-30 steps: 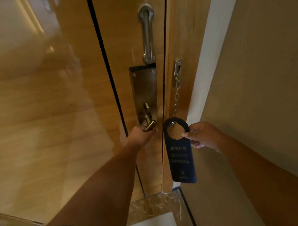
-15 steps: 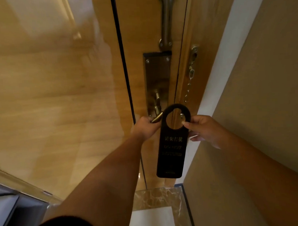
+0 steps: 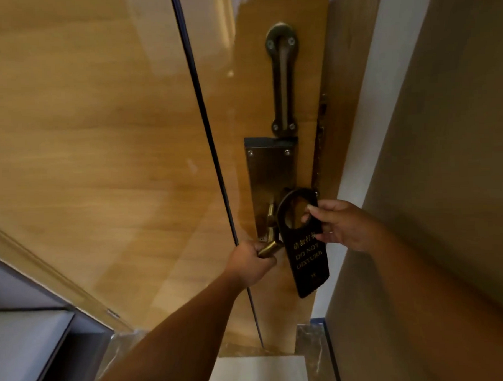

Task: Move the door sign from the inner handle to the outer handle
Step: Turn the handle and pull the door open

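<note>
Pinching door sign (image 3: 306,255) in right hand (image 3: 344,225); left hand (image 3: 252,262) gripping inner handle (image 3: 270,247).

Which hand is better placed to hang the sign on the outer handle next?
Probably the right hand: it already pinches the door sign by its loop. The left hand grips the inner handle.

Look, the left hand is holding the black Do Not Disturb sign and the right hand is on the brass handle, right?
Swapped: the head view shows the right hand pinching the black Do Not Disturb door sign, while the left hand grips the brass lever handle.
</note>
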`<state>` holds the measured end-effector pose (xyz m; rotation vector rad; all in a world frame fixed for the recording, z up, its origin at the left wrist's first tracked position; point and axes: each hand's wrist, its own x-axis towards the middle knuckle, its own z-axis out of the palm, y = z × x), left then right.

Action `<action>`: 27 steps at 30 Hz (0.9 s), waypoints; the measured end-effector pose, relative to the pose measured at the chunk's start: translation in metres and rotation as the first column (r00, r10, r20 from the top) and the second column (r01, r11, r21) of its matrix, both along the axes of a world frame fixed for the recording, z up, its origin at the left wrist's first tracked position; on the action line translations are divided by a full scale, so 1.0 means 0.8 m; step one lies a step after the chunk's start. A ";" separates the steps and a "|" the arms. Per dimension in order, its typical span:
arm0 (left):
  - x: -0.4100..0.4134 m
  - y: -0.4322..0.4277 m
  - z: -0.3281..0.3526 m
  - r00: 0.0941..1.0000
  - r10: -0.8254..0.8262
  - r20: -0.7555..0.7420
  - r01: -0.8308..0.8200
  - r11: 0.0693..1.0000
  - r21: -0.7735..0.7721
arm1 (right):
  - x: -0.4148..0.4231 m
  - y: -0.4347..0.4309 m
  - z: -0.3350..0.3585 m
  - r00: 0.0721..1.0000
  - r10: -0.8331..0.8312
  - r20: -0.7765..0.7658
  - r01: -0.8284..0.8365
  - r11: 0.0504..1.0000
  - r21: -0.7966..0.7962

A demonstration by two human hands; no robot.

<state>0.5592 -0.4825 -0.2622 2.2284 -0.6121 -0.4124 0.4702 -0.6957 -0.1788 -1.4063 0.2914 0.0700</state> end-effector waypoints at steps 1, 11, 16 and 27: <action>-0.007 0.007 0.002 1.000 -0.010 0.011 0.009 1.000 0.023 | -0.007 0.005 -0.001 1.000 0.016 -0.009 -0.015 1.000 0.012; -0.079 0.081 0.081 0.872 -0.306 0.381 0.019 0.800 0.600 | -0.099 0.079 0.010 0.999 0.018 -0.037 -0.020 0.999 -0.038; -0.138 0.142 0.093 0.786 -0.432 0.442 -0.034 0.684 0.729 | -0.168 0.142 0.021 0.994 0.070 -0.088 -0.080 0.990 -0.120; -0.282 0.376 0.098 0.803 -0.482 0.352 -0.054 0.529 0.847 | -0.313 0.315 0.049 0.881 0.405 -0.243 -0.451 0.874 -0.178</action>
